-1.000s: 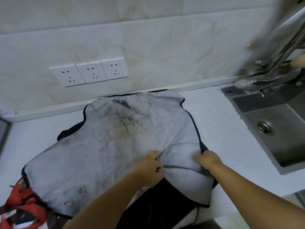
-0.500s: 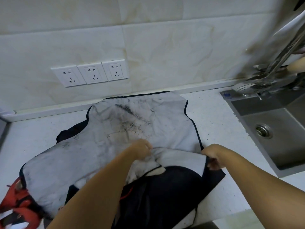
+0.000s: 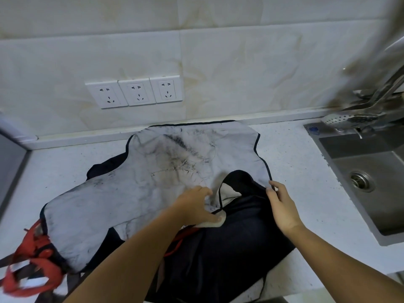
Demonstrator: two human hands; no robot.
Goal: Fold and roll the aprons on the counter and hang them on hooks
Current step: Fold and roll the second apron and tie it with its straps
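The apron [image 3: 153, 182] lies open on the counter [image 3: 295, 171] with just its 5 o'clock corner folded, the left hand [image 3: 196, 206] pinching that fold, the right hand [image 3: 282, 206] touching the edge with straight fingers, rolling and hanging not yet done.

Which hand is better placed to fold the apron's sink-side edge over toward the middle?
Right. The right hand has its fingertips at the dark-piped edge of the apron on the side nearest the sink. The left hand grips fabric at the middle fold, farther from that edge.
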